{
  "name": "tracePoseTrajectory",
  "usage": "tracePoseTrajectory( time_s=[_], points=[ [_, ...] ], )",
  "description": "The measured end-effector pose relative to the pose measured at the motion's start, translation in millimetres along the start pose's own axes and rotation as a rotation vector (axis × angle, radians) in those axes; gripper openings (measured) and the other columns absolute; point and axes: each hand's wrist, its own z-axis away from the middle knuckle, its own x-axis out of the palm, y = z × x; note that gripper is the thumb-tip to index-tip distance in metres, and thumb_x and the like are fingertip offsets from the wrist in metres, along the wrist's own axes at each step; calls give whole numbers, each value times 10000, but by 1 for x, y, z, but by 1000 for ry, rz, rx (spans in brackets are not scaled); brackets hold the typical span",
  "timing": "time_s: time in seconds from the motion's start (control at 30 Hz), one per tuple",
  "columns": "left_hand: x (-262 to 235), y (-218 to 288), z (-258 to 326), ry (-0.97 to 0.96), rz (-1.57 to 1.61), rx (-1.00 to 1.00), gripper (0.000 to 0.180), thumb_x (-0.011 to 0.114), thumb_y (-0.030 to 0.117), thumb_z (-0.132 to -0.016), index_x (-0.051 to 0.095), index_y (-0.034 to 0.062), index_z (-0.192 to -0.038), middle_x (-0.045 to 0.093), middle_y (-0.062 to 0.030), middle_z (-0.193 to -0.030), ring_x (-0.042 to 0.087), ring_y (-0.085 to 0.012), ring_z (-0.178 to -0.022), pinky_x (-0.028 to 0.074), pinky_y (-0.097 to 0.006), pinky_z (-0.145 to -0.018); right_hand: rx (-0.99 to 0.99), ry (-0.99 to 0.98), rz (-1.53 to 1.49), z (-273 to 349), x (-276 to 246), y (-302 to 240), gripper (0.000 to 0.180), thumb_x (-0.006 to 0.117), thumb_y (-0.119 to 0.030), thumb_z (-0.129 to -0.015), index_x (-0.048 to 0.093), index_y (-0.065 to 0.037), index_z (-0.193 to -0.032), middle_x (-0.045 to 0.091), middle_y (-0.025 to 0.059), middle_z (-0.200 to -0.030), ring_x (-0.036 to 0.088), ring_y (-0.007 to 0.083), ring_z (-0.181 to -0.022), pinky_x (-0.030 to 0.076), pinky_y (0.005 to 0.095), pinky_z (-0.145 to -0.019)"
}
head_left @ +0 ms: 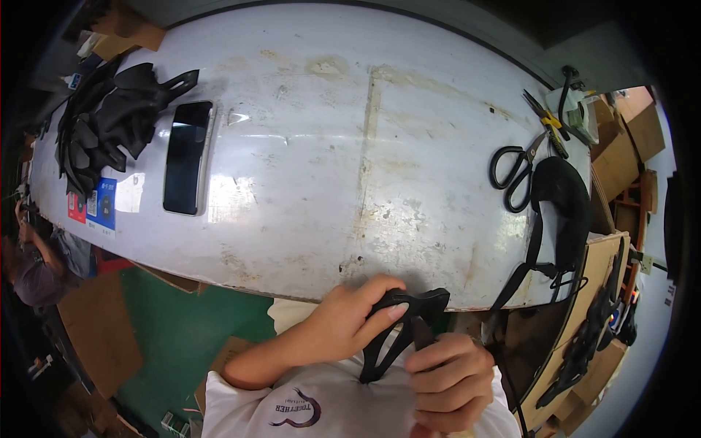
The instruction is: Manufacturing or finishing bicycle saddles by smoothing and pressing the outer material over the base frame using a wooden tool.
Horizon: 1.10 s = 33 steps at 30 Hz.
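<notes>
My left hand (pixel 349 315) and my right hand (pixel 451 378) both grip a black flat shaped piece (pixel 409 310) with strap-like legs, held close to my chest just below the near edge of the white worktable (pixel 307 139). My left thumb presses on its upper part. My right hand closes around its lower leg. A thin black cord runs down beside my right wrist.
A pile of similar black pieces (pixel 102 120) lies at the table's far left, next to a dark phone (pixel 187 157). Black scissors (pixel 515 171), pliers (pixel 548 123) and a black padded strap piece (pixel 562 208) lie at the right. Cardboard boxes (pixel 584 328) stand right; another person (pixel 33 266) is at the left.
</notes>
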Motion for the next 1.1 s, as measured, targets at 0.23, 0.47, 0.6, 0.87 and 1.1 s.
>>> tracePoseTrajectory(
  time_s=[0.23, 0.47, 0.6, 0.87, 1.1],
  points=[
    [4, -10, 2, -64, -48, 74, 348, 646, 95, -1016, 478, 43, -1317, 685, -210, -743, 694, -452, -669, 534, -504, -567, -12, -143, 128, 3, 8, 17, 281, 853, -107, -892, 632, 2, -755, 619, 114, -696, 606, 246, -603, 536, 386, -552],
    [1, -8, 0, -88, -28, 87, 349, 653, 91, -1007, 476, 27, -1301, 627, -212, -651, 664, -450, -601, 497, -520, -523, 389, 121, -192, -4, -3, 12, 195, 815, -21, -877, 665, 46, -772, 626, 124, -705, 603, 249, -547, 504, 372, -520],
    [1, -14, 0, -82, -22, 110, 326, 653, 95, -1014, 480, 18, -1280, 612, -208, -632, 661, -444, -596, 484, -519, -518, 227, -171, 66, -5, 7, 16, 299, 822, -96, -929, 652, 9, -707, 644, 93, -652, 598, 218, -516, 502, 357, -470],
    [1, -12, -3, -87, -20, 120, 320, 665, 91, -1011, 487, 23, -1267, 624, -204, -661, 663, -443, -607, 495, -503, -529, 25, -71, 250, 15, 12, 11, 287, 782, -234, -993, 633, -33, -853, 655, 89, -747, 668, 241, -703, 583, 428, -673],
    [-4, -4, -4, -96, -63, 64, 315, 681, 88, -1006, 513, 25, -1264, 612, -181, -678, 665, -427, -615, 493, -472, -540, 134, 254, -81, 28, 10, 14, 245, 755, -131, -999, 633, 26, -855, 643, 119, -737, 633, 281, -640, 568, 435, -569]
  ],
)
